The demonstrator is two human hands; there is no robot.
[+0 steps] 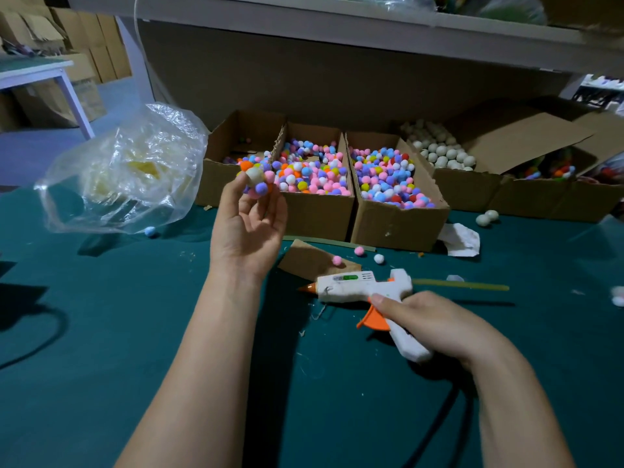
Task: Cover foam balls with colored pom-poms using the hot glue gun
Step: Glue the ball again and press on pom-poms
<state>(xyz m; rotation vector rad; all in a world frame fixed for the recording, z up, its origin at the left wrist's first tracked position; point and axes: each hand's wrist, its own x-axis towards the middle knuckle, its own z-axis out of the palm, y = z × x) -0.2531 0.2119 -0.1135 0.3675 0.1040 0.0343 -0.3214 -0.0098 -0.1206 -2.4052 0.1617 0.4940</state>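
My left hand (248, 228) is raised above the green table and pinches a foam ball (255, 176) at its fingertips. Part of the ball is bare foam, and purple, pink and orange pom-poms sit around it. My right hand (435, 324) grips the handle of a white hot glue gun (354, 286) low over the table. The gun's orange nozzle points left and a finger lies by the orange trigger. Behind stand two open cardboard boxes of colored pom-poms (312, 170) (388, 179), and a box of plain foam balls (442, 153) is further right.
A crumpled clear plastic bag (125, 170) lies at the left. Loose pom-poms (359, 251) and a cardboard scrap (310, 260) lie by the gun's nozzle, a glue stick (462, 285) behind it. Two bare foam balls (487, 217) and white paper (461, 239) lie right. A black cord (435, 420) runs toward me.
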